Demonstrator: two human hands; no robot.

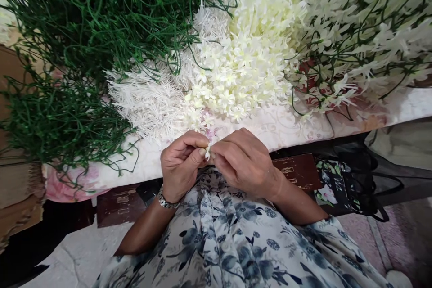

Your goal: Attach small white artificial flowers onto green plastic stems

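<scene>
Close to my body, at the table's front edge, my left hand pinches a small white artificial flower between thumb and forefinger. My right hand meets it from the other side, its fingers closed against the same flower; the fingertips hide most of it. Just beyond the hands lies a heap of cream-white flower heads. To its left is a pile of thin white plastic pieces. Green plastic stems are massed at the back left.
At the right lie white flowers joined to green stems. A flowered cloth covers the table. A black floral bag hangs below the table's right side. Cardboard stands at the far left.
</scene>
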